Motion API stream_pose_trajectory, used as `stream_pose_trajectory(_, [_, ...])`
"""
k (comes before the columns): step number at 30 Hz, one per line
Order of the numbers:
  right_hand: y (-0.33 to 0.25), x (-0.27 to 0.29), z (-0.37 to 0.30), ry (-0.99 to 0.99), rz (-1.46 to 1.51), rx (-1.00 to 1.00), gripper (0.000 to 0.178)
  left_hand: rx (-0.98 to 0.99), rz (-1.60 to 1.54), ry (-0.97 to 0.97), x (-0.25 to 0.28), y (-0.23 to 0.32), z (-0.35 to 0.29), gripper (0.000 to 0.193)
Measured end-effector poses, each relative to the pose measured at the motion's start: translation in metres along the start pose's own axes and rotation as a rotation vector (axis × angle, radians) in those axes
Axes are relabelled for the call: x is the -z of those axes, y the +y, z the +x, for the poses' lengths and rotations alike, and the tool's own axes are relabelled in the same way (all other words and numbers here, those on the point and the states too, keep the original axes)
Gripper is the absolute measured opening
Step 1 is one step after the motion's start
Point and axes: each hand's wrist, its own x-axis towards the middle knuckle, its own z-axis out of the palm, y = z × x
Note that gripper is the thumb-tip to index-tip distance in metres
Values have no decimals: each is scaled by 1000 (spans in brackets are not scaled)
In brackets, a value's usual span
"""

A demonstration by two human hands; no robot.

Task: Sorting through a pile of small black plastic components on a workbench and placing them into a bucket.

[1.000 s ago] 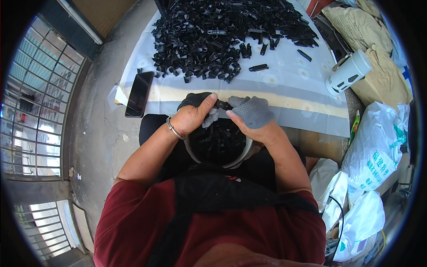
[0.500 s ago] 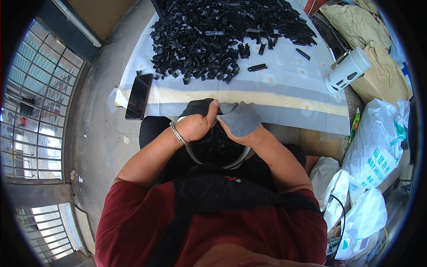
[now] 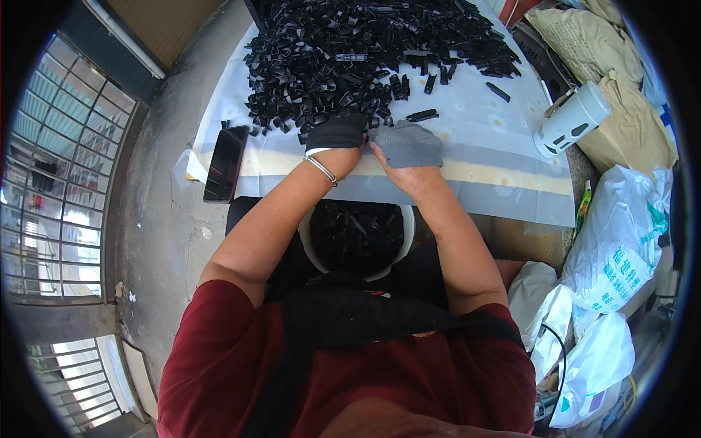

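Note:
A large heap of small black plastic parts (image 3: 307,80) covers the far side of the cloth-covered table. At its near edge lies my left hand (image 3: 337,140), in a black glove with a metal bracelet at the wrist. Close beside it is my right hand (image 3: 407,147), in a grey dotted glove. The backs of both hands hide the fingers, so any part between them cannot be made out. Below my forearms, a pale bucket (image 3: 307,247) between my legs holds many similar black parts (image 3: 356,237).
A dark phone (image 3: 226,162) rests at the table's left edge. Towards the right edge stands a white cup (image 3: 573,120), with several loose black parts (image 3: 498,92) left of it. Stuffed plastic bags (image 3: 613,233) and brown sacks (image 3: 584,44) crowd the right side.
Both hands have moved forward from above the bucket to the near edge of the heap. The bucket's contents now show more fully.

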Motion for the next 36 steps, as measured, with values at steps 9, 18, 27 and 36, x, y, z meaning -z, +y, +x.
stream_pose_trajectory(9, [8, 11, -29, 63, 140, -17, 20, 10, -213, -116, 32, 1, -35, 22])
stream_pose_trajectory(18, [-29, 26, -44, -71, 438, 233, 27, 12, -710, -432, 67, 5, -61, 21])
stream_pose_trajectory(27, [-38, 23, -42, 41, 416, 119, 23, 643, -1072, -282, 56, 28, -83, 46])
stream_pose_trajectory(36, [-24, 30, -52, 104, 393, 143, 27, 355, -907, -266, 67, 18, -72, 46])
